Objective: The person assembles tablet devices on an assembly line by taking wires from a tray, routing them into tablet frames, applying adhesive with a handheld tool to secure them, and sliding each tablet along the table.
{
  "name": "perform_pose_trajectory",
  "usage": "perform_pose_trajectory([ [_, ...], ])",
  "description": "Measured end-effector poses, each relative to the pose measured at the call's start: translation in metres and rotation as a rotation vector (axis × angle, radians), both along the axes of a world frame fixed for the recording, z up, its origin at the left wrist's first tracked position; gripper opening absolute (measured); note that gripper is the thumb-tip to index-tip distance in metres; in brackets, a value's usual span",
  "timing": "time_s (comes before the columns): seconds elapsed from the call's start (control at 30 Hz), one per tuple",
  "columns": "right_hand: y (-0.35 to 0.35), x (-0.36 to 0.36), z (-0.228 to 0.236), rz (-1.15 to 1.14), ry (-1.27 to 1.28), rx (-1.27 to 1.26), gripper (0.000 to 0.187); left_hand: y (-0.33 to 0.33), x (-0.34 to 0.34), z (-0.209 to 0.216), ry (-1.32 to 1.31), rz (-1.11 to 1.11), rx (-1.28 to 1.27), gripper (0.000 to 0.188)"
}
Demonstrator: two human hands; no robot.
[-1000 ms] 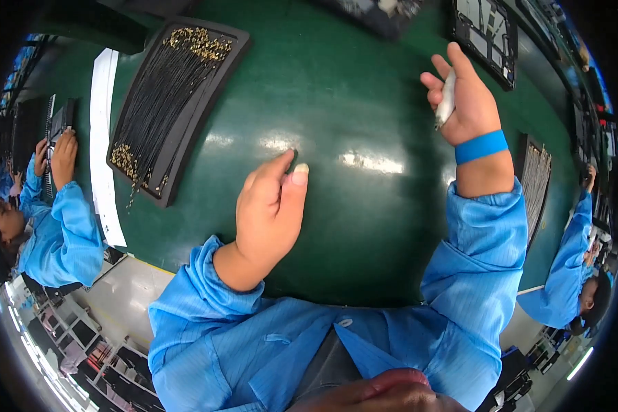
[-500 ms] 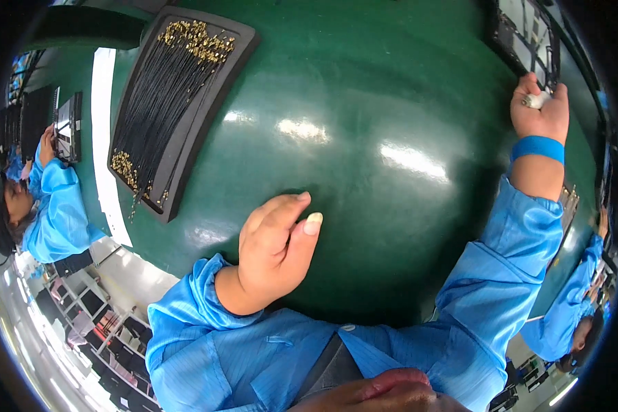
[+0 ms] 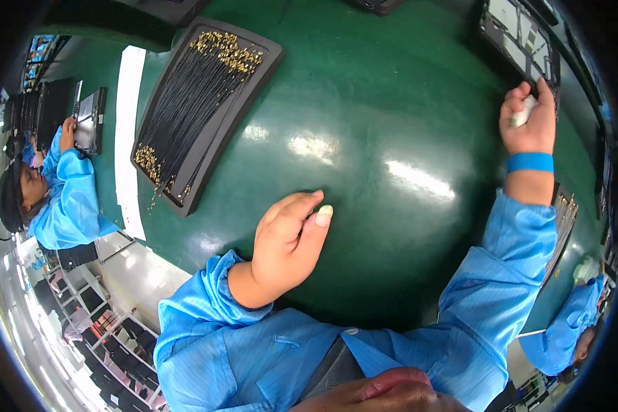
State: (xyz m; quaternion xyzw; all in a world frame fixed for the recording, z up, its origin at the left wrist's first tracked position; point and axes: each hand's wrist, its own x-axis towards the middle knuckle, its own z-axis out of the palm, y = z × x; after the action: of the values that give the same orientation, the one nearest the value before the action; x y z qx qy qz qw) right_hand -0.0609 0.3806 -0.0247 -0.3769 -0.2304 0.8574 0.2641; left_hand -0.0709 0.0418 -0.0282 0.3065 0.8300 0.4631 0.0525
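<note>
My left hand [image 3: 288, 247] hovers over the green table, near the front edge. Its fingers are loosely curled, the thumb stands a little apart from the index finger, and I see nothing between them. The thumb's tip looks pale yellow. Far out at the right, my right hand [image 3: 529, 130], with a blue wristband [image 3: 530, 162], curls around a small white wad [image 3: 522, 112] whose kind I cannot make out. Its fingertips are beside the near end of a black-framed panel [image 3: 518, 41] with pale inner parts; whether they touch is unclear.
At the left lies a dark tray [image 3: 237, 120] of thin black cables [image 3: 192, 99] with gold ends. A white strip [image 3: 127, 137] runs beyond it. Thin rods or cables [image 3: 563, 220] lie past my right forearm. Co-workers in blue sit at both sides.
My right hand has drawn back slightly from the panel's end, its fingers more upright around the white wad. The view has shifted a little; my left hand keeps its pose.
</note>
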Motion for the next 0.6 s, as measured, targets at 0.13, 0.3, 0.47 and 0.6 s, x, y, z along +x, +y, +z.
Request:
perform_pose_trajectory([
  [0.13,-0.077,0.019,0.018,0.058,-0.078,0.018,0.019,-0.002,0.003,0.005,-0.58,0.155,0.247,0.021],
  [0.3,-0.184,0.114,0.025,0.491,-0.047,0.163,0.028,0.015,0.021,0.017,-1.396,0.04,0.742,0.029],
  [0.47,-0.255,0.162,0.015,0.663,-0.232,0.135,0.021,0.026,0.032,0.032,-1.458,-0.085,0.802,0.032],
  [0.6,-0.272,0.176,0.008,1.057,-0.029,0.465,0.026,0.004,0.03,0.051,-1.34,-0.197,0.647,0.031],
])
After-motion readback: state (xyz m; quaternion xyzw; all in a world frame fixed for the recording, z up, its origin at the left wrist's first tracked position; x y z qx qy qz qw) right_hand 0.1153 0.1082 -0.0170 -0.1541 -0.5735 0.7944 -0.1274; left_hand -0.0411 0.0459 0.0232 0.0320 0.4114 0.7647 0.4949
